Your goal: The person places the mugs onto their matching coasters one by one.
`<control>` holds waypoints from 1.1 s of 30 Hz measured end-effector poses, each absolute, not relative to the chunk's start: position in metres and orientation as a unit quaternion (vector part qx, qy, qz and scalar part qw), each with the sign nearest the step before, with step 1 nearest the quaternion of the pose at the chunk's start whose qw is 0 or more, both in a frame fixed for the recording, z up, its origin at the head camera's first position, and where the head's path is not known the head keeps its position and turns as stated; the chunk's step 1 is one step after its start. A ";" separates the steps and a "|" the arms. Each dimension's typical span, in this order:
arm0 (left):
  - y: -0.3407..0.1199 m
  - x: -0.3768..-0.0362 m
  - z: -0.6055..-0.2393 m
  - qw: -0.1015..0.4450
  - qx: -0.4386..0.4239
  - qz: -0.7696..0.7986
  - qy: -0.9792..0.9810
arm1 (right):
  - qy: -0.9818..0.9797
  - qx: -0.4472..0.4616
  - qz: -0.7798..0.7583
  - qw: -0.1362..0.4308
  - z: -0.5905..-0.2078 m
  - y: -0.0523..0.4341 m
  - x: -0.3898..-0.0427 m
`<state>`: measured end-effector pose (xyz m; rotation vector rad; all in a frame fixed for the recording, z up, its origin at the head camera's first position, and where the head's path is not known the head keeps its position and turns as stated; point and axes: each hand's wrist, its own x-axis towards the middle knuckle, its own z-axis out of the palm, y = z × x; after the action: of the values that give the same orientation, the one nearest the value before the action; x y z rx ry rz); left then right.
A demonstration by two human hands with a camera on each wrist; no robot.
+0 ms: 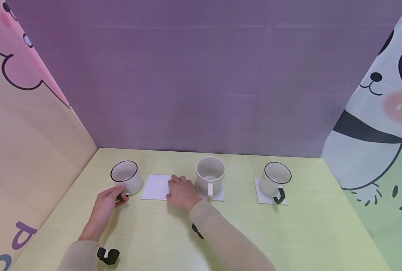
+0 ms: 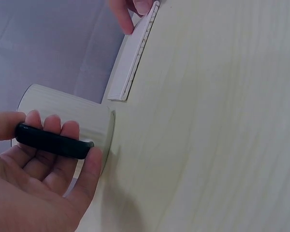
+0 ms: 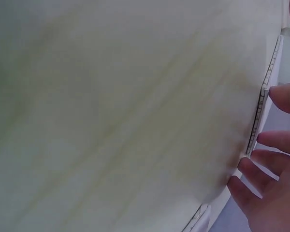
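My left hand (image 1: pixel 107 201) holds a white mug (image 1: pixel 131 182) with a black rim by its black handle (image 2: pixel 53 141); in the left wrist view the fingers curl around that handle. Right of this mug, a flat white square coaster (image 1: pixel 156 187) lies on the table. My right hand (image 1: pixel 183 192) pinches it at its right end, thumb by the near edge and fingers toward the far edge. The palm and fingers hide that end in the head view. Under the right hand, the coaster's edge (image 3: pixel 257 118) shows a small step in the right wrist view.
Just right of my right hand, an all-white mug (image 1: pixel 210 174) stands on another white coaster (image 1: pixel 219 196). Farther right, a black-rimmed mug (image 1: pixel 273 182) with a black handle sits on a third coaster (image 1: pixel 261 198). A purple backdrop (image 1: pixel 201 82) rises behind the pale table (image 1: pixel 309 226).
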<state>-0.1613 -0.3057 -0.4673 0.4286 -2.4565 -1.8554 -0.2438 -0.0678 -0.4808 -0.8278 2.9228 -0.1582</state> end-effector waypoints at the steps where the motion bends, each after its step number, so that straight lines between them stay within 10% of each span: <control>1: -0.305 -0.162 -0.467 0.016 0.139 -0.596 -0.791 | 0.960 -0.272 -0.052 0.050 -0.481 -0.067 -0.244; 33: -0.292 -0.169 -0.450 0.111 0.117 -0.629 -0.760 | 0.965 -0.239 -0.080 0.068 -0.479 -0.068 -0.239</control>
<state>-0.1686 -0.2922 -0.4497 0.3448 -2.2321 -1.8485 -0.2392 -0.0679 -0.4792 -0.7198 2.9075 -0.2409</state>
